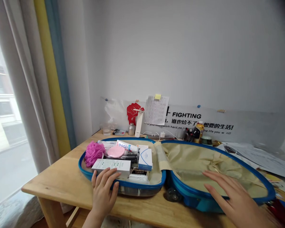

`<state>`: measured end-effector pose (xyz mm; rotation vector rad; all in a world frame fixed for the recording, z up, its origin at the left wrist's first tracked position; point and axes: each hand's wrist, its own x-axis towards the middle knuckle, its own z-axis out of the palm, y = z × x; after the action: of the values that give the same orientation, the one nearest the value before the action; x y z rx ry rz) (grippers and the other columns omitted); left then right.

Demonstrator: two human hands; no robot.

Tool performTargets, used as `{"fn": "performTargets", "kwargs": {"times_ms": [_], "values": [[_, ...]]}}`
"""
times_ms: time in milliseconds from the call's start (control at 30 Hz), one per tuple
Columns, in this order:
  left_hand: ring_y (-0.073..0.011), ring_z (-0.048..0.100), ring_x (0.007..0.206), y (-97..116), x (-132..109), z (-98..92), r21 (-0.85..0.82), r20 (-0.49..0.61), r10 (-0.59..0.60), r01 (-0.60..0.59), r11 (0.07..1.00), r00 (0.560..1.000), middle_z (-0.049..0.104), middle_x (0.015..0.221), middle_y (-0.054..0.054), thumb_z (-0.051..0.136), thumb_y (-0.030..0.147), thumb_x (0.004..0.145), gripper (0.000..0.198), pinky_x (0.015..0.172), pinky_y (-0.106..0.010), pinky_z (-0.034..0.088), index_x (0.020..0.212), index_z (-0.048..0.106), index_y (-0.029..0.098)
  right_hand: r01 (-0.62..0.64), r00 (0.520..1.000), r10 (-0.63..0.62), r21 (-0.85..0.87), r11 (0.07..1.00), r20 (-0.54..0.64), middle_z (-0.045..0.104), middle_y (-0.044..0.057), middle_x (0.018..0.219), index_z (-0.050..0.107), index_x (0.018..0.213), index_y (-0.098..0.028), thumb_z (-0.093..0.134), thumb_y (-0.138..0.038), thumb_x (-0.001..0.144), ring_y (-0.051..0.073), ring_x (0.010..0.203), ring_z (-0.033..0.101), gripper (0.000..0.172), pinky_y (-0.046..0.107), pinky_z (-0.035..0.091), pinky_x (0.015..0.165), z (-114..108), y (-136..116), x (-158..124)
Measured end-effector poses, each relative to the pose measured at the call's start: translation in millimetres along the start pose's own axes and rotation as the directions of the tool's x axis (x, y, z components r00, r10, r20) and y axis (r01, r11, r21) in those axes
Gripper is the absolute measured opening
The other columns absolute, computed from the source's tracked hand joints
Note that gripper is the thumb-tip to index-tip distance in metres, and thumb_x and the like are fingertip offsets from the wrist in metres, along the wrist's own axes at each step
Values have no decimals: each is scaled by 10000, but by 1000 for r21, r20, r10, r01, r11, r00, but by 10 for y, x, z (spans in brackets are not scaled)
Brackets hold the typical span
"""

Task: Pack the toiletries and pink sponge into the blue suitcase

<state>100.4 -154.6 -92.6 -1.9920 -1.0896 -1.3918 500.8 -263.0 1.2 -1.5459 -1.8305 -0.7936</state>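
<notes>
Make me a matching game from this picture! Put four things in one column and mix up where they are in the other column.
Things:
1. Pink mesh bath puff
2. Yellow sticky note
3. Left hand
4. Amber drink bottle

Places:
A. On the blue rim of the open suitcase
B. Inside the suitcase's left half
C. On the paper sheet on the wall
D. Standing at the back of the wooden table

Right pairs: 1-B, 2-C, 3-A, 4-D
</notes>
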Motion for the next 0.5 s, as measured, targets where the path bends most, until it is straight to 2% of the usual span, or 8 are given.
{"fn": "performTargets", "kwargs": {"times_ms": [100, 167, 233, 400, 500], "values": [[-204, 559, 1100, 262, 102, 1, -58, -15, 52, -53, 997, 999, 714, 1036, -8, 509, 278, 889, 196, 1176, -414, 83, 989, 677, 290, 114, 991, -119, -74, 991, -61, 727, 0, 942, 667, 997, -277, 468, -595, 880, 190, 831, 671, 393, 361, 449, 796, 26, 110, -319], [-191, 570, 1077, 453, 169, 27, -132, -49, 32, -38, 991, 998, 720, 999, 7, 500, 306, 908, 186, 1180, -411, 82, 936, 684, 301, 157, 985, -163, -98, 983, -54, 728, -16, 904, 674, 968, -285, 475, -592, 880, 183, 793, 669, 377, 370, 417, 821, 57, 115, -404], [-181, 583, 1047, 591, 215, 58, -198, -60, -14, 1, 980, 998, 723, 956, 16, 489, 346, 924, 207, 1179, -405, 93, 875, 683, 298, 152, 987, -157, -99, 983, -46, 724, -26, 845, 686, 910, -289, 465, -586, 889, 175, 750, 663, 371, 373, 394, 830, 91, 98, -424], [-187, 601, 1004, 669, 256, 55, -210, 35, -47, 53, 976, 998, 713, 880, 16, 490, 373, 931, 232, 1167, -409, 115, 801, 660, 283, 84, 993, -85, -15, 996, -82, 678, -35, 692, 664, 718, -274, 461, -586, 891, 146, 637, 629, 411, 352, 385, 791, 159, 32, -385], [-193, 618, 961, 648, 275, 13, -219, 39, -61, 68, 973, 997, 706, 848, 10, 469, 396, 943, 261, 1146, -417, 146, 791, 645, 276, 19, 999, -17, 55, 998, -38, 675, -25, 669, 662, 695, -277, 460, -626, 869, 156, 628, 626, 439, 351, 393, 756, 175, -12, -362]]}}
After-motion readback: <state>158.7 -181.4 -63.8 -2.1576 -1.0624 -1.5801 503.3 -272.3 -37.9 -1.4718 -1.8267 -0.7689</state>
